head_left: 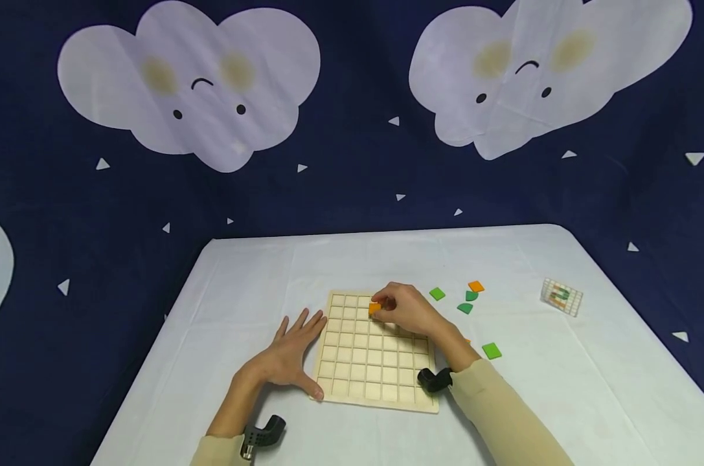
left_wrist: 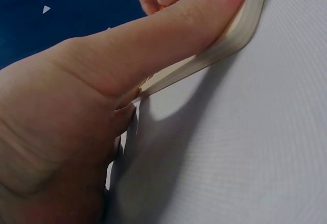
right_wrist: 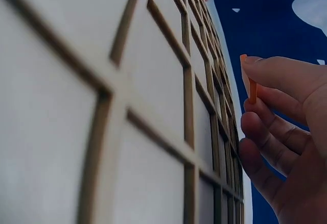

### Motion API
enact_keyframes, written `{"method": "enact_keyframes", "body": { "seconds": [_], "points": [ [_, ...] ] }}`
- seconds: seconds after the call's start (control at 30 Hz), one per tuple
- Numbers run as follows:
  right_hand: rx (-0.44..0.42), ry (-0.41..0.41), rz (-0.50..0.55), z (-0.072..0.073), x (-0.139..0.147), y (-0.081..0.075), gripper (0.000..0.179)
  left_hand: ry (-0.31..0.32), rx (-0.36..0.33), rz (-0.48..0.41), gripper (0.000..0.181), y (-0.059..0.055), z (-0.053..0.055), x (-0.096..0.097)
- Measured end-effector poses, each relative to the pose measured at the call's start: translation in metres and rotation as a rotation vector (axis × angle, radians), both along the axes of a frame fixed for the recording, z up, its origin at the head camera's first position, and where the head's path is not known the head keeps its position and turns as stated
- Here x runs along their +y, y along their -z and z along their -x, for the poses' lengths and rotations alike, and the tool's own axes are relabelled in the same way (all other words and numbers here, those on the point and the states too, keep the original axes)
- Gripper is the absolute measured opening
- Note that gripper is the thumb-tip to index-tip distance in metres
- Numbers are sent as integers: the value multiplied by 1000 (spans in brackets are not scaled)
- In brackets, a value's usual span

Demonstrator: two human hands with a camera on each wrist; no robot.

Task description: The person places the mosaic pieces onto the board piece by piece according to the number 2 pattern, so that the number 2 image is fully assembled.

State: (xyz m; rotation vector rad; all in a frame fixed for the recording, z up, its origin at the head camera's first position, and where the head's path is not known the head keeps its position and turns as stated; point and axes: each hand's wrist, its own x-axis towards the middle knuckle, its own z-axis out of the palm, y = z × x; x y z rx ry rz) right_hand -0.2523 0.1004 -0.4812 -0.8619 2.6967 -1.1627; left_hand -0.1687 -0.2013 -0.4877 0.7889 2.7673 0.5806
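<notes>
A pale wooden grid board [head_left: 357, 374] with rows of square recesses lies on the white table. My right hand [head_left: 408, 309] is over its far part, pinching a thin orange tile [head_left: 374, 308] between thumb and fingers. The right wrist view shows the orange tile [right_wrist: 252, 87] edge-on, held over the grid. My left hand [head_left: 287, 356] is spread along the board's left side, fingers straight. In the left wrist view its thumb [left_wrist: 168, 35] rests on the board's near corner [left_wrist: 248, 27].
Right of the board lie a green square [head_left: 437, 294], another green square [head_left: 491, 351], an orange square [head_left: 476, 286] and two dark green rounded pieces [head_left: 465, 309]. A small gridded clear box [head_left: 561, 297] with coloured pieces stands farther right. A dark cloud-print cloth [head_left: 352, 188] hangs behind.
</notes>
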Motion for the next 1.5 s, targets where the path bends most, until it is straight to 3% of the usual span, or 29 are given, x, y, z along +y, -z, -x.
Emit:
{"method": "enact_keyframes", "body": {
  "seconds": [0.23,0.77,1.17,1.5],
  "points": [
    [-7,-24,-52,-1,-13,-1,27,5,4,19,149,1,0,-1],
    [121,-9,-204,0,-30,-4,20,-10,-1,9,147,-3,1,0],
    [131,-4,-213,-1,-34,-3,21,-12,1,16,148,-1,2,-1],
    [72,-23,-149,1,-26,1,29,-18,-10,0,147,-3,0,0]
  ]
}}
